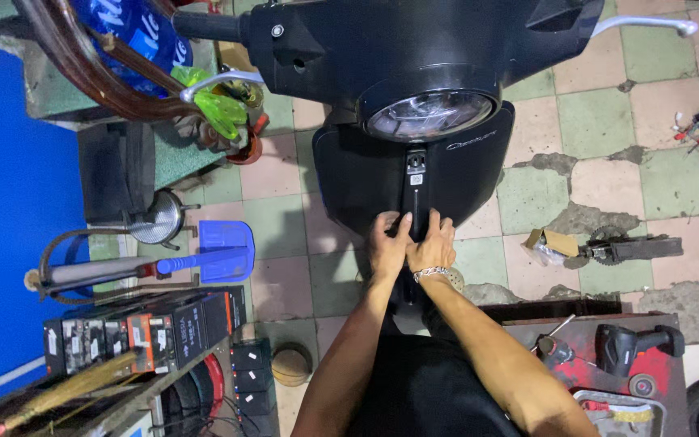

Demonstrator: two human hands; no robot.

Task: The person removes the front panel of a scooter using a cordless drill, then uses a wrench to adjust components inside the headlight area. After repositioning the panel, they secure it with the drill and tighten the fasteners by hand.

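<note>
Two hands (pixel 410 247) on upright front trim strip (pixel 416 190)

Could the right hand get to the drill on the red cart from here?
Probably yes: the right hand rests on the scooter's front panel holding nothing, and the drill lies uncovered on the cart beside that arm.

Both bare forearms are reaching forward and converging. The left hand (pixel 387 243) is lying palm down with fingers curled, its grip closing. The right hand (pixel 433 247) is pressing beside it, touching, a silver chain bracelet (pixel 432 273) circling its wrist.
</note>
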